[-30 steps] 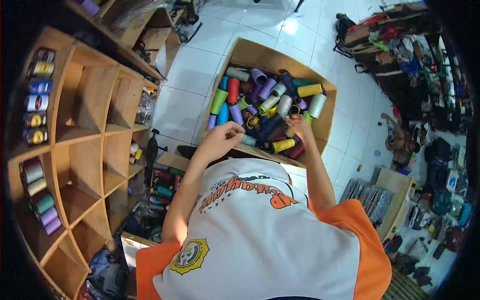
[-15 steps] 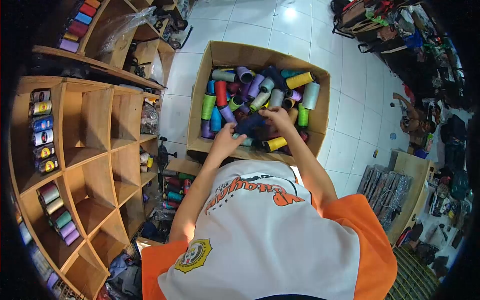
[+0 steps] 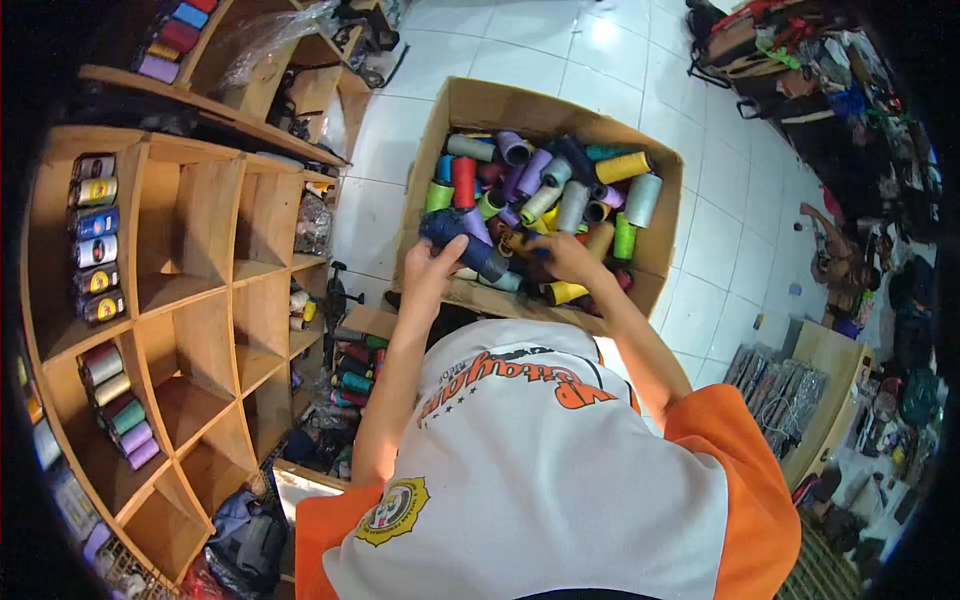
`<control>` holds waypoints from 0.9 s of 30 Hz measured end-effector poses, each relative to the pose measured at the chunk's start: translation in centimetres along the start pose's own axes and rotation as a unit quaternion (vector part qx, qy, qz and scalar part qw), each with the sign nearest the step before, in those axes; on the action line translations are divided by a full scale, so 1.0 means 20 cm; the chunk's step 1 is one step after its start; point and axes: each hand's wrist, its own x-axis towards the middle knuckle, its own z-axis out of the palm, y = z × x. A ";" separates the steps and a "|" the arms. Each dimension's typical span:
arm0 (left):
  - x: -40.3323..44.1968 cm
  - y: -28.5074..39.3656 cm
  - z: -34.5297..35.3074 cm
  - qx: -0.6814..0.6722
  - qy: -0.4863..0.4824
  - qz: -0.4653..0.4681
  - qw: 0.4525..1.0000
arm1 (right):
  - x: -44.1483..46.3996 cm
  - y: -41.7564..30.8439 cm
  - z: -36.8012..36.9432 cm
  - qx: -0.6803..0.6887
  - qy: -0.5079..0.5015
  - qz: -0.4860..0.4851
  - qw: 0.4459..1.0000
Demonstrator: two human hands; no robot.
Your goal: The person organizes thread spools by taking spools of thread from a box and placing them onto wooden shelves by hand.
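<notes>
A cardboard box (image 3: 662, 270) full of thread spools lies in front of me. My left hand (image 3: 437, 265), at the box's near left edge, is closed around a navy thread spool (image 3: 485, 260), which is tilted over the pile. Another dark blue wound piece (image 3: 440, 227) shows just beyond my left fingertips. My right hand (image 3: 567, 257) is low over the near middle of the box, fingers curled together among the spools; what they grip is hidden. Close by lie a yellow spool (image 3: 566, 292), a red spool (image 3: 464, 182) and a bright green spool (image 3: 625, 236).
A wooden cubby shelf (image 3: 185, 290) with thread spools in some compartments stands at left. More spools (image 3: 350, 380) fill a second box beside my left arm. White floor tiles (image 3: 700, 230) extend beyond the box. Plastic-wrapped bundles (image 3: 775, 395) and clutter line the right.
My left hand has moved up and left with the navy spool, away from the right hand. My right hand has separated from that spool and stays over the pile. The view has shifted slightly.
</notes>
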 end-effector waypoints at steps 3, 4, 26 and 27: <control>-0.09 0.13 -0.07 0.036 0.024 0.013 0.999 | -0.06 -0.04 -0.01 -0.212 -0.164 0.116 0.956; -0.12 0.15 -0.11 0.034 0.045 0.036 0.998 | -0.09 0.10 0.13 -0.227 -0.065 0.048 0.970; -1.00 0.63 -1.45 -0.197 0.475 0.401 0.758 | 1.16 -2.46 -0.20 0.287 -0.156 -0.318 0.890; -1.03 0.64 -1.47 -0.181 0.484 0.404 0.755 | 1.18 -2.65 -0.14 0.307 -0.176 -0.310 0.882</control>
